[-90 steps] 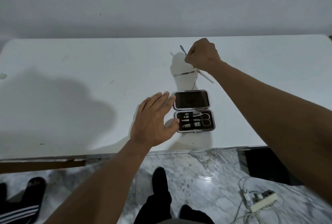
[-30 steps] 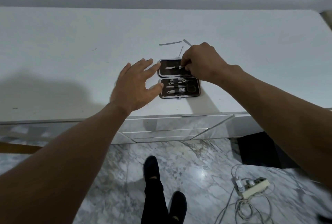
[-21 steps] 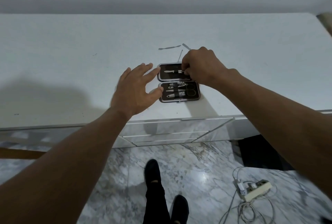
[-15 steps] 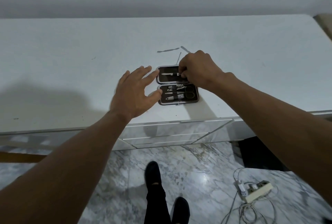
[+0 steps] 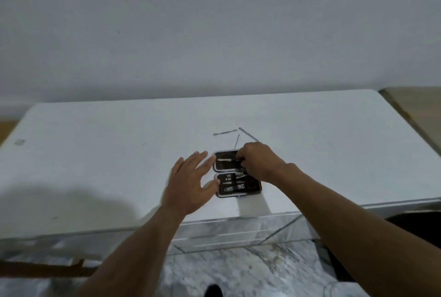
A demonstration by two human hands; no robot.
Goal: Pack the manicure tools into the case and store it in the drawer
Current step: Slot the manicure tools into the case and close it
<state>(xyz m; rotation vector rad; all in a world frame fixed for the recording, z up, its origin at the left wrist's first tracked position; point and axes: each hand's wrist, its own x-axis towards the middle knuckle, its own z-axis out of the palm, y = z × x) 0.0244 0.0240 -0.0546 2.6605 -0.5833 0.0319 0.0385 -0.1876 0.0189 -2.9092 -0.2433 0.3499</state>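
Three loose tools [image 5: 224, 133] far of case [image 5: 236, 175] | right hand [image 5: 259, 163] pinches, seemingly seating tool [image 5: 224, 159] in far half | left hand [image 5: 188, 187] open, empty, steadies case | press flat under strap

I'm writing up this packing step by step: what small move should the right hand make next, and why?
Probably let go and reach back for a loose tool. The right hand pinches at the thin metal tool lying in the far half of the open black manicure case, while three slim metal tools lie on the white tabletop behind it.
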